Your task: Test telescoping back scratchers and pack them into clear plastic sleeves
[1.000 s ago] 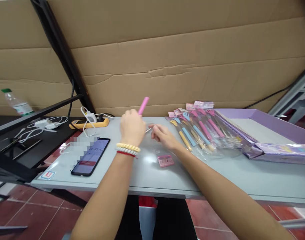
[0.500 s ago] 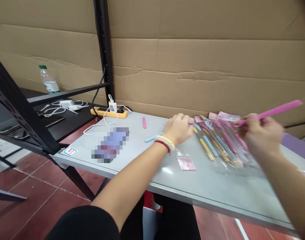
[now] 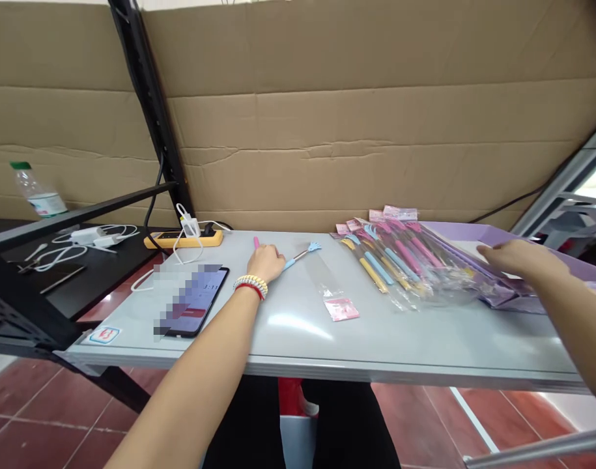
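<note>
My left hand (image 3: 266,262) rests low over the table with its fingers curled. A short pink handle (image 3: 256,242) pokes out beyond its fingers. On its other side lies a blue back scratcher (image 3: 302,255) with a hand-shaped head, its handle end hidden by my hand. What the fingers grip is hidden. My right hand (image 3: 525,258) reaches over a purple box (image 3: 566,251), fingers stretched out, nothing visible in them. Between the hands are a clear plastic sleeve (image 3: 327,277) with a pink label (image 3: 341,309) and several bagged back scratchers (image 3: 400,254) in yellow, blue and pink.
A phone (image 3: 195,303) lies at the table's left, near a yellow power strip (image 3: 207,240) with a white charger and cable. A black shelf frame (image 3: 151,111) stands at the left. Cardboard (image 3: 351,117) lines the back. A bottle (image 3: 38,192) stands on the black side table.
My left hand has moved left, near the pink handle. My right hand has moved right to the purple box, and the pink stick it held no longer shows in it. The view has turned right.
</note>
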Demonstrator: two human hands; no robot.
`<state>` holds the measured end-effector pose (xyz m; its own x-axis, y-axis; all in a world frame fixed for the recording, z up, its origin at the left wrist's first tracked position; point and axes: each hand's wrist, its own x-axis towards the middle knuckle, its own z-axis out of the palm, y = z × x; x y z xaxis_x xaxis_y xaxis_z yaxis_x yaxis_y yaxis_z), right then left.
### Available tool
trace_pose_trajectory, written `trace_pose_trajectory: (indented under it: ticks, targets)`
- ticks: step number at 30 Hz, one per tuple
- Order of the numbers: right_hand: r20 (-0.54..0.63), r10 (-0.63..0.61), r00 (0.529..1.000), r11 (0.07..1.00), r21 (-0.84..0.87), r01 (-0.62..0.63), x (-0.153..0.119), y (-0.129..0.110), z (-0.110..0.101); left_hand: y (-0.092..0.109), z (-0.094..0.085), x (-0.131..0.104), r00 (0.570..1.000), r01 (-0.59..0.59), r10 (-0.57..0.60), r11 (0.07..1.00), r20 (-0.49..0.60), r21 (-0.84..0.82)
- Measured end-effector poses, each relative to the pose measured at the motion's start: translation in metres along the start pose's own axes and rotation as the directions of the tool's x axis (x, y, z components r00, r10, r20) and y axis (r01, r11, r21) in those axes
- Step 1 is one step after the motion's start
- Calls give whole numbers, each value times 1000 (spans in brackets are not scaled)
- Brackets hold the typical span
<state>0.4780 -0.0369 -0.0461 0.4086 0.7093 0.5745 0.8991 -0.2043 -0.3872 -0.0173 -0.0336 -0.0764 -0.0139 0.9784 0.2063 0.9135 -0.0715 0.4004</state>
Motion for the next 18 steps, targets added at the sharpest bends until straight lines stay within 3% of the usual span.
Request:
trace_pose_trajectory:
  ticks: [2,4,7,10,11,13,18]
  targets:
    - [-86,119,989,981,-142,-130,-20,-46,-4,-1,0,1,1000,1,-1,1000,14,-8]
    - [-47,57,997,993,-98,-61,-43,-104,-5,0,-1,2,999,-10,11,999,32,-31]
    - [148,-113,982,988,121,96,-78,-188,10,2,-2,0,993,-65,70,996,94,-56]
    - [425,-288,858,954,202,220,-105,-249,35,3,1,-2,978,-147,147,989,150,-15]
    - [487,-318,813,947,202,249,-112,-262,43,3,2,-2,973,-170,167,985,158,7]
    - [538,-324,778,946,185,266,-125,-278,58,3,4,-3,969,-197,187,979,163,51]
    - [511,-298,806,950,240,199,-148,-272,82,6,8,-4,964,-235,217,966,154,108]
